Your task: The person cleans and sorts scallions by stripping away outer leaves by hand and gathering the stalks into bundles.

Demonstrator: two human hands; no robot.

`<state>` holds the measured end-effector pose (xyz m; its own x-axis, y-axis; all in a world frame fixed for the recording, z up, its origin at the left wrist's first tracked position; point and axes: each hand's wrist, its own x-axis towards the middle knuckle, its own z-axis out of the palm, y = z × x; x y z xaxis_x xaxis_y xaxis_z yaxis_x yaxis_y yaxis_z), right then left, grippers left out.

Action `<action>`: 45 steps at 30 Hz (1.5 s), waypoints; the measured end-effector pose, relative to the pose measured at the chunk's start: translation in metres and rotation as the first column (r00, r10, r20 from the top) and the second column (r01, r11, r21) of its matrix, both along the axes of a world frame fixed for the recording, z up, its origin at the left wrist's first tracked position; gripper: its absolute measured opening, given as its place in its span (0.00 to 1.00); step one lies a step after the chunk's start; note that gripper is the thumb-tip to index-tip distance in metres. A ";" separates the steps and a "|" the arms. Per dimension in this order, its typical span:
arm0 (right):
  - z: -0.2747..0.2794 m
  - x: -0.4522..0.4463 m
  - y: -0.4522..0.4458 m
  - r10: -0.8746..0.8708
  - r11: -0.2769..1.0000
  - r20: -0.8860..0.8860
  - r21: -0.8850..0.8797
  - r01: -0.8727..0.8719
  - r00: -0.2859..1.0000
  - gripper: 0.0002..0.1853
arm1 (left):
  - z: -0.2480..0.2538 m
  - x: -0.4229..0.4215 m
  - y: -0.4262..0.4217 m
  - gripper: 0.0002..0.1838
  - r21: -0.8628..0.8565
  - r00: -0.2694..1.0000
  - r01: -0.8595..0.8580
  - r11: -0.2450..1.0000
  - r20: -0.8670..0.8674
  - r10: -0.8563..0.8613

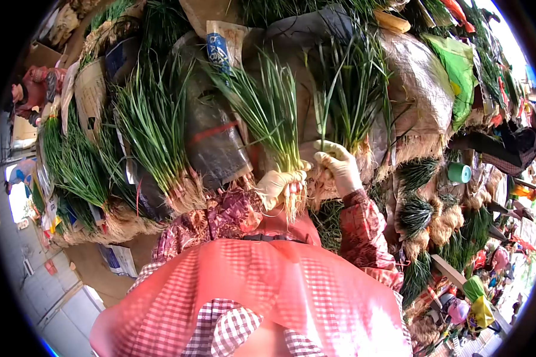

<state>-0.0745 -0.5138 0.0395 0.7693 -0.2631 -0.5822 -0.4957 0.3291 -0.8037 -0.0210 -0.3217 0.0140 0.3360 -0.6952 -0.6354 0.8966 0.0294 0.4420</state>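
My left hand [278, 187], in a pale glove, is wrapped round the lower stems of a bunch of green onions [280, 119]. The leaves point up and away, and the roots hang below the fist. Just to the right, my right hand [339, 169], also gloved, has its fingers closed near the base of a thin green stalk [321, 107]. Another leafy bunch [354, 101] lies right behind that hand. Further left, a large bunch [152, 125] rests with its roots toward me.
Dark plastic sacking [214, 137] lies under the bunches. At the right are a whitish sack [414, 83], a green bag [455, 71] and a teal cup-like object [459, 172]. A person [36, 89] is at the far left; several others are at the lower right.
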 end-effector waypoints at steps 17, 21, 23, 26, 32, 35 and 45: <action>0.011 -0.036 0.058 -0.223 0.959 -0.129 0.147 0.241 0.966 0.08 | 0.007 -0.017 0.021 0.11 0.090 0.982 0.079 0.993 -0.181 -0.061; -0.001 -0.051 0.064 -0.278 0.960 -0.139 -0.004 0.280 0.950 0.06 | 0.011 -0.022 0.023 0.11 0.049 0.968 0.134 0.990 -0.219 -0.120; -0.019 -0.052 0.061 -0.402 0.914 0.080 -0.017 0.405 0.912 0.04 | 0.019 -0.021 0.027 0.10 0.073 0.978 0.133 0.988 -0.169 -0.119; -0.033 -0.098 -0.010 -0.344 0.895 -0.155 -0.350 0.275 0.926 0.06 | 0.022 -0.024 0.048 0.08 0.003 0.980 -0.038 0.999 -0.194 0.038; -0.003 -0.160 -0.001 0.493 -0.330 -0.801 0.190 -0.925 -0.340 0.25 | -0.013 -0.013 0.068 0.14 -0.294 0.938 -0.156 0.943 -0.342 0.049; -0.042 -0.113 -0.047 0.261 0.080 -0.319 -0.933 -0.350 0.911 0.09 | -0.010 -0.018 0.062 0.20 -0.611 0.896 -0.299 0.733 -0.444 -0.006; -0.004 -0.019 0.020 -0.030 0.997 -0.116 -0.070 0.022 0.993 0.06 | 0.004 -0.016 0.014 0.13 -0.076 0.982 0.086 0.993 -0.161 -0.097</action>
